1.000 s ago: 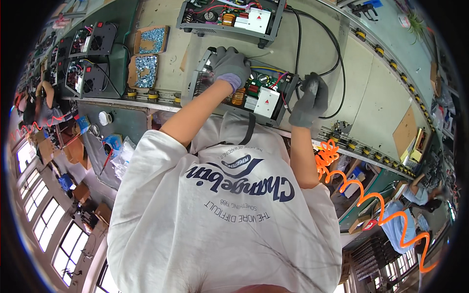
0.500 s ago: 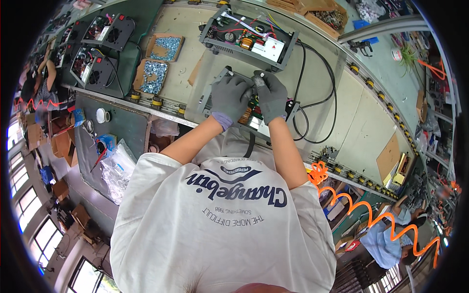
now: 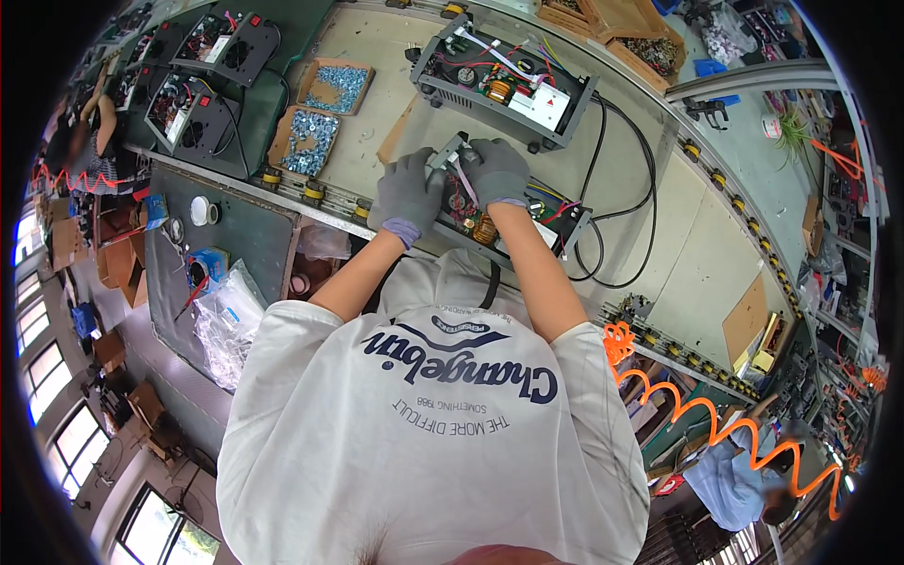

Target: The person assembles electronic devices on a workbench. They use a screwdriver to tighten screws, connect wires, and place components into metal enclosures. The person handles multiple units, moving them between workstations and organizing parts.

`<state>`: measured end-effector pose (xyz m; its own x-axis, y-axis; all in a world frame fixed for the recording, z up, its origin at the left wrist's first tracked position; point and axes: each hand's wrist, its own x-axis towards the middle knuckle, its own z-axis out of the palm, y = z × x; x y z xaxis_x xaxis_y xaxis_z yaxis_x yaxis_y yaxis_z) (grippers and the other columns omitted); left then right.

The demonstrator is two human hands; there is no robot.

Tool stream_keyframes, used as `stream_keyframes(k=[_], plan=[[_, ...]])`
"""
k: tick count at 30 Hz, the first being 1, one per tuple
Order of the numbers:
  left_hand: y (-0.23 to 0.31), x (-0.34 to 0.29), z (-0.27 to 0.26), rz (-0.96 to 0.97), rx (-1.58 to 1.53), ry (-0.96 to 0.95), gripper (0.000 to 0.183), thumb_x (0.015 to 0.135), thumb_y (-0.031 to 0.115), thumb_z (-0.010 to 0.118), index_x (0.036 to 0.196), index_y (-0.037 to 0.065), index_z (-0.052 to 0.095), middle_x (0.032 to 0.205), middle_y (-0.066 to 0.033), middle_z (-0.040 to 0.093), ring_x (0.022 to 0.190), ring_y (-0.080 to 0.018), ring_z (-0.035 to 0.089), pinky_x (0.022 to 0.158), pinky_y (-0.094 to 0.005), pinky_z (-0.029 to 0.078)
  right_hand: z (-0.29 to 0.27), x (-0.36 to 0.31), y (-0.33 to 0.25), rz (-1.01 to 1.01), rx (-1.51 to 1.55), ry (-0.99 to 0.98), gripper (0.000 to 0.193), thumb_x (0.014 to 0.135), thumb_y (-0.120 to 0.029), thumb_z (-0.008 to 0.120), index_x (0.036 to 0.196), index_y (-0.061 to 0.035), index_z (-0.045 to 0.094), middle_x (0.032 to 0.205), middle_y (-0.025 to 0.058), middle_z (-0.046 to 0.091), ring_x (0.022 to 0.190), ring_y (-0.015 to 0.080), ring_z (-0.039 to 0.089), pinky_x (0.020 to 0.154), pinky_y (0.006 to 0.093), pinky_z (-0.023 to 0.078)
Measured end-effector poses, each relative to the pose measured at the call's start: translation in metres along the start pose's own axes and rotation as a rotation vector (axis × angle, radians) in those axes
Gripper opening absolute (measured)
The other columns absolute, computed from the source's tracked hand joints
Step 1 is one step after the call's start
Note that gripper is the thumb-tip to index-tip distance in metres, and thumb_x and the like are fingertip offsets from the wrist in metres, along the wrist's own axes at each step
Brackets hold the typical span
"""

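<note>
Both my hands wear grey gloves. Below them sits the nearer electronics unit [image 3: 482, 229], an open grey metal case with a copper coil, coloured wires and a white block inside. A small grey panel [image 3: 450, 151] rises at its left end, with a pale ribbon cable [image 3: 465, 181] running down from it. My left hand [image 3: 409, 196] is closed on the panel's left side. My right hand [image 3: 497, 171] closes around its right side, with the fingertips partly hidden. Just beyond stands a second open unit [image 3: 504, 85] of the same kind.
Two cardboard trays [image 3: 304, 143] of small metal fasteners stand to the left. More open units [image 3: 193, 115] sit farther left. Black cables [image 3: 650, 202] loop on the right of the bench. An orange coiled hose [image 3: 692, 407] hangs at right, near a person in blue [image 3: 730, 485].
My hands have parted from over the middle of the nearer unit and gone to its left end panel, which now stands raised between them. The whole view has shifted slightly.
</note>
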<state>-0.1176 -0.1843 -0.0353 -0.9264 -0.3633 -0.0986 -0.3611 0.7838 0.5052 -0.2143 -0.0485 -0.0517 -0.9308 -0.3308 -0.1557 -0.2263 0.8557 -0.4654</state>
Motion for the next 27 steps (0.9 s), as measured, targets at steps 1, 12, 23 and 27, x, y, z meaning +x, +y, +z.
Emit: stream_keyframes(k=[1, 12, 23, 27], plan=[[0.0, 0.0, 0.001, 0.007, 0.001, 0.007, 0.047, 0.088, 0.033, 0.059, 0.131, 0.013, 0.057, 0.124, -0.0136, 0.061, 0.116, -0.0359, 0.055, 0.097, -0.0474, 0.043, 0.0, 0.002, -0.002, 0.004, -0.018, -0.016, 0.025, 0.085, -0.024, 0.062, 0.108, -0.0211, 0.073, 0.101, 0.0117, 0.067, 0.095, 0.0323, 0.066, 0.08, 0.046, 0.053], [0.005, -0.002, -0.005, 0.102, 0.096, -0.051, 0.053, 0.09, 0.024, 0.057, 0.139, 0.009, 0.048, 0.125, -0.0172, 0.058, 0.115, -0.0378, 0.054, 0.095, -0.0499, 0.044, -0.019, 0.038, -0.015, -0.192, -0.473, -0.294, 0.024, 0.089, -0.027, 0.059, 0.105, -0.0171, 0.074, 0.105, 0.0098, 0.07, 0.099, 0.0307, 0.069, 0.081, 0.0437, 0.056], [0.002, 0.0, -0.003, 0.143, 0.11, -0.043, 0.054, 0.087, 0.018, 0.058, 0.139, 0.007, 0.048, 0.122, -0.0151, 0.058, 0.115, -0.0355, 0.052, 0.093, -0.0492, 0.044, -0.019, 0.027, 0.004, -0.448, -0.448, -0.116, 0.016, 0.087, -0.02, 0.059, 0.097, -0.0156, 0.071, 0.097, 0.0067, 0.068, 0.093, 0.0253, 0.069, 0.076, 0.0411, 0.055], [0.003, -0.002, -0.001, 0.149, 0.099, -0.03, 0.055, 0.086, 0.018, 0.059, 0.139, 0.007, 0.048, 0.121, -0.0151, 0.059, 0.115, -0.0361, 0.052, 0.092, -0.049, 0.045, -0.023, 0.033, 0.011, -0.518, -0.431, -0.142, 0.015, 0.087, -0.019, 0.059, 0.096, -0.0171, 0.071, 0.096, 0.005, 0.067, 0.091, 0.0252, 0.068, 0.075, 0.0408, 0.055]])
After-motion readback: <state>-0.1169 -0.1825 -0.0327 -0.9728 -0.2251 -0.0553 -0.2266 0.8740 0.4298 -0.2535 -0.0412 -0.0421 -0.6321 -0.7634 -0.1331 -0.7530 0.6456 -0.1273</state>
